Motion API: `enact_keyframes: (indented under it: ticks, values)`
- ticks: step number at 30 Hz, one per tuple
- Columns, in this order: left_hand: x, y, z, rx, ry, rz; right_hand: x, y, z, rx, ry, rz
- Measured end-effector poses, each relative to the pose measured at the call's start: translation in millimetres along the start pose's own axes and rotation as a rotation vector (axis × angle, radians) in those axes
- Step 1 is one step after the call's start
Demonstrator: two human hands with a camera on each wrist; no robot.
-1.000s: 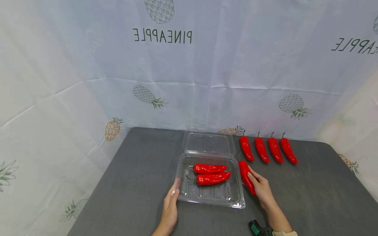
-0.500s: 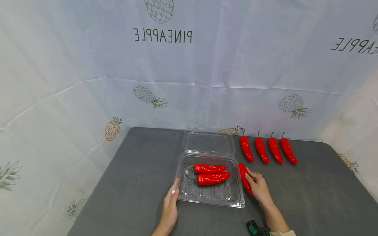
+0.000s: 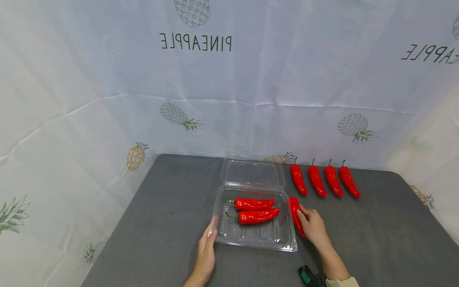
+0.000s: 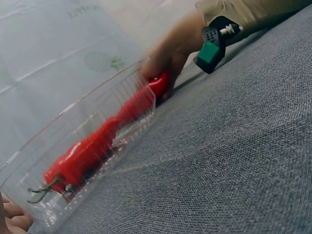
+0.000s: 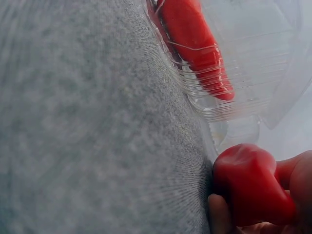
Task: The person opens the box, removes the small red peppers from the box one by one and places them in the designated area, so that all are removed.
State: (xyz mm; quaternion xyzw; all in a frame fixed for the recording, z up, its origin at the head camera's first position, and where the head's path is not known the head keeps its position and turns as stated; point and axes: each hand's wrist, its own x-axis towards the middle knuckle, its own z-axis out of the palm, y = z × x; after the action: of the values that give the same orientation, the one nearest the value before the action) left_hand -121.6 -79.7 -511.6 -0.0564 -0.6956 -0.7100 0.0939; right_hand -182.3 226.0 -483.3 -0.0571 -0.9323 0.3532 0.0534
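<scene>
A clear plastic clamshell container [image 3: 251, 241] lies with its lid folded back. Inside it are two red chili peppers [image 3: 259, 216], side by side, stems to the left. My left hand [image 3: 206, 255] holds the container's left side near the front corner; its curled fingers [image 4: 15, 217] show at the edge of the left wrist view. Just outside the container's right wall, my right hand [image 3: 314, 228] grips another red chili pepper [image 3: 297, 217] between thumb and fingers. In the right wrist view this pepper [image 5: 248, 180] is low against the grey table surface, its far end hidden.
Several more red chili peppers [image 3: 317, 181] lie in a row at the back right of the grey table [image 3: 172, 207]. The transparent lid [image 3: 252, 174] reaches toward the back edge. A pineapple-print cloth [image 3: 251, 79] hangs behind.
My right hand has shifted slightly left with its pepper, closer to the container's right wall, and then stayed nearly still. The left hand and the container have not visibly moved.
</scene>
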Motion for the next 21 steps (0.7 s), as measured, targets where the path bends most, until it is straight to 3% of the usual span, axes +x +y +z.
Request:
enact_keyframes:
  ticks: [14, 21]
  values:
    - [-0.4, 1.3, -0.5, 0.005, -0.001, -0.009, 4.2, 0.5, -1.5, -0.020, -0.053, 0.017]
    - [-0.8, 0.7, -0.7, 0.003, -0.007, -0.016, 4.0, 3.4, 0.7, 0.005, -0.021, 0.033]
